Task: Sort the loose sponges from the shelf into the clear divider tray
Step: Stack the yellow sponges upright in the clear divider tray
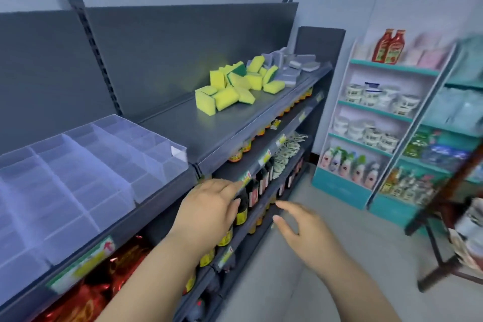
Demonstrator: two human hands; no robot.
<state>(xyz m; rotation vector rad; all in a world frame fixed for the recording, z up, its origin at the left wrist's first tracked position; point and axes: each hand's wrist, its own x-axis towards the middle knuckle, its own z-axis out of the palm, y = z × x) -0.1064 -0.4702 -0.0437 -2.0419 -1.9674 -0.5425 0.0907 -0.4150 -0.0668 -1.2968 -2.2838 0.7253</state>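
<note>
A heap of loose yellow sponges with green backs (236,86) lies on the dark grey top shelf (198,133), far from me. Just beyond them sits a pile of grey sponges (295,65) near the shelf's right end. The clear divider tray (86,172) stands on the same shelf at the left, and its compartments hold nothing. My left hand (209,209) hovers in front of the shelf's edge below the tray, fingers loosely apart, holding nothing. My right hand (305,232) is lower and to the right, over the aisle floor, open with fingers spread.
Lower shelves carry dark sauce bottles (251,196), jars and red packets (86,293). A teal and white rack (376,123) with bottles and tubs stands at the aisle's end. A dark-framed stand (444,217) is at the right. The floor between is grey.
</note>
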